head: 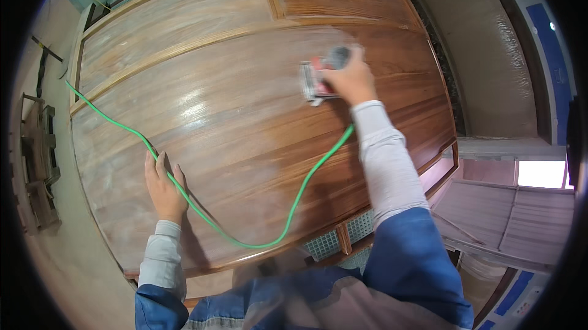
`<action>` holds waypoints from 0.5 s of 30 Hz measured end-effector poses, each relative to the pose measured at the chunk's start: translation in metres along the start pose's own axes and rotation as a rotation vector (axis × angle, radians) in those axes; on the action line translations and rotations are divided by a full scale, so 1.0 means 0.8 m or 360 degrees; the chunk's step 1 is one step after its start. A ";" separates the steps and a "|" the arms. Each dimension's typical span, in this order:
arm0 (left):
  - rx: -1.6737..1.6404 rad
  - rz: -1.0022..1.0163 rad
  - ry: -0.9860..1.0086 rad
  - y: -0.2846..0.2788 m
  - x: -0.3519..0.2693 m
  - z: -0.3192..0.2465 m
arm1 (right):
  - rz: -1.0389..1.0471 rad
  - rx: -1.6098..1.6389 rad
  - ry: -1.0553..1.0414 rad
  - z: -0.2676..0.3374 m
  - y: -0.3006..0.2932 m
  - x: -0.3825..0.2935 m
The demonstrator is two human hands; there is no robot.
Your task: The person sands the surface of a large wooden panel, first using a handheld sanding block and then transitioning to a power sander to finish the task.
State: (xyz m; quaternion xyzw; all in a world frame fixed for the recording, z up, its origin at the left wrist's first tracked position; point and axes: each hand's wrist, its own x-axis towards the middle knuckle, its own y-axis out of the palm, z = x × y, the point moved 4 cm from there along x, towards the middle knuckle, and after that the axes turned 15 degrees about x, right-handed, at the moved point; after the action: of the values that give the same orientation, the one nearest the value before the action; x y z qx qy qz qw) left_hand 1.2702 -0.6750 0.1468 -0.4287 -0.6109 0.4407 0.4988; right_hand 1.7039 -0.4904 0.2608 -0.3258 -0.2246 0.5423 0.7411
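My right hand [351,79] is wrapped around a red and grey handheld sander [317,77], blurred where it sits on a broad wooden panel [220,114]. Pale dust hazes the panel to the sander's left, while the wood to its right looks darker red-brown. A thin green hose or cord [294,206] comes out from under my right forearm, loops over the panel and runs off past its left edge. My left hand [167,187] rests on the dusty wood, fingers spread. The green line passes across it near the thumb; I cannot tell whether the hand presses on it.
Raised wooden rails [183,57] divide the panel's far side into smaller fields. Below the near edge is green plastic grating [324,245]. A wooden pallet [41,146] stands on the left. To the right are a brown sheet-like surface [482,54] and a corrugated panel [510,220].
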 end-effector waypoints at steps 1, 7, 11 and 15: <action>0.0029 -0.0012 0.0016 0.001 0.000 0.000 | -0.0105 -0.0059 0.0153 -0.023 -0.032 0.011; 0.0060 -0.0006 -0.0031 0.002 -0.003 -0.001 | -0.0107 -0.0021 0.0095 0.013 -0.014 0.000; -0.0137 -0.0006 -0.0108 0.005 0.002 0.003 | 0.0414 0.0076 -0.0180 0.111 0.136 -0.082; -0.0329 0.0044 -0.0039 0.007 -0.008 0.019 | 0.0650 0.0088 -0.0457 0.172 0.199 -0.168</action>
State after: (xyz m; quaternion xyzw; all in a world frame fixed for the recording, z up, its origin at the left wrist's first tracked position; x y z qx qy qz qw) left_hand 1.2567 -0.6817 0.1381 -0.4809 -0.6533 0.3872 0.4383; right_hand 1.4631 -0.5536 0.2422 -0.2636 -0.2422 0.7275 0.5853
